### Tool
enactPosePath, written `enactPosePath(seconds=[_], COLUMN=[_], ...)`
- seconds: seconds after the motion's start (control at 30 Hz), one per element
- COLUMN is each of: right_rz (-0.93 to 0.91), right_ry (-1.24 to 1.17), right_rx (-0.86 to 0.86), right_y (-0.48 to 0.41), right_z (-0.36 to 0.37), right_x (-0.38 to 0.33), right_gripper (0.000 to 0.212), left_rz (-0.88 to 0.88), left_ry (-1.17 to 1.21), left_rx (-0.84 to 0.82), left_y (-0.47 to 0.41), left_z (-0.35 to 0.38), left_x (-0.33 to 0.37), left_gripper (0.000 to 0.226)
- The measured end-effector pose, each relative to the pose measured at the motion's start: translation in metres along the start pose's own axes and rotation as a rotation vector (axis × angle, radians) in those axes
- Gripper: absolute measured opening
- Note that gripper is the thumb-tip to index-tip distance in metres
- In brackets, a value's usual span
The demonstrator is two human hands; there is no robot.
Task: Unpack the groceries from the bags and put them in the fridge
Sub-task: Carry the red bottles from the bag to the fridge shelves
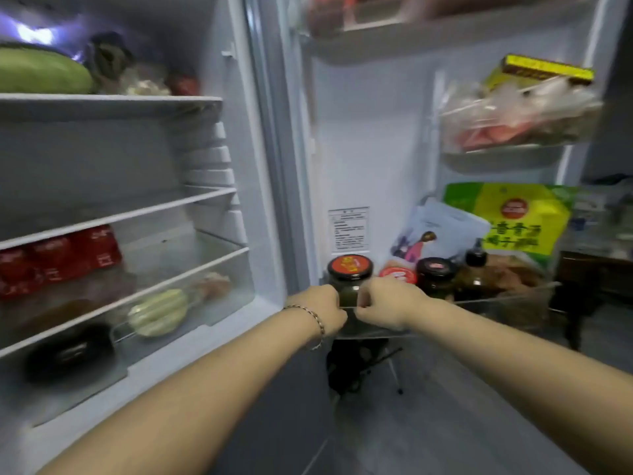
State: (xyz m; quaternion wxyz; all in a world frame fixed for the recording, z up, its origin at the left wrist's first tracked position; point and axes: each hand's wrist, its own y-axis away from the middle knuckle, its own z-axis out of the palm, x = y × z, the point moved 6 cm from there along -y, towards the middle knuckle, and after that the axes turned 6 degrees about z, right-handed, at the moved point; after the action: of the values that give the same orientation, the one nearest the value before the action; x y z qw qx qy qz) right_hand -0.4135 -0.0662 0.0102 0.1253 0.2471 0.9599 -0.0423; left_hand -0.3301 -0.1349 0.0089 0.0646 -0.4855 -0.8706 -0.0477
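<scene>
1. Two bare hands reach to the lowest clear plastic door bin (507,305) of the open fridge; left hand (320,308) with a thin chain bracelet (317,318) at the wrist, right hand (388,301) just beside it.
2. Both hands sit curled at the bin's front rail, either side of a dark glass jar with a red-and-black lid (350,281). Fingers are curled closed; whether they clamp the jar or the rail, cannot tell.
3. Jar stands upright in the left end of the bin, long axis vertical, lid up and tilted slightly toward the camera.
4. Same bin, to the right: a low red-lidded tub (398,275), a second dark jar with black lid (436,275), a small dark bottle with black cap (475,269), all upright.
5. Behind them lean a white printed pouch (442,231) and a yellow-green snack bag (520,217).
6. Door bin above holds clear plastic bags of pinkish food (513,114) with a yellow box (544,68) on top.
7. Main compartment on the left: pale green melon (41,72) on the top shelf, red cans (58,258) on a middle shelf, a pale striped squash (159,311) and a dark round item (68,351) lower down.
8. Image is motion-blurred; labels not readable.
</scene>
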Motion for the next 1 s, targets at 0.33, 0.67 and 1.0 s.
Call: enactPosePath(seconds=[0.33,0.67,1.0], right_rz=[0.713,1.298,1.733], right_ry=[-0.047,-0.064,-0.103], right_rx=[0.048,0.11,0.177], right_y=[0.283,0.652,0.895], right_z=[-0.051,-0.088,-0.087], right_x=[0.347,0.598,0.737], right_gripper=[0.021,0.028,0.024], left_rz=[0.591,1.088,1.429], left_ry=[-0.009,-0.038,-0.051], left_rx=[-0.145,-0.282,-0.468], left_y=[0.004,0.127,0.23], left_z=[0.1,0.214,0.312], left_x=[0.398,0.813,1.089], left_gripper=[0.029,0.023,0.025])
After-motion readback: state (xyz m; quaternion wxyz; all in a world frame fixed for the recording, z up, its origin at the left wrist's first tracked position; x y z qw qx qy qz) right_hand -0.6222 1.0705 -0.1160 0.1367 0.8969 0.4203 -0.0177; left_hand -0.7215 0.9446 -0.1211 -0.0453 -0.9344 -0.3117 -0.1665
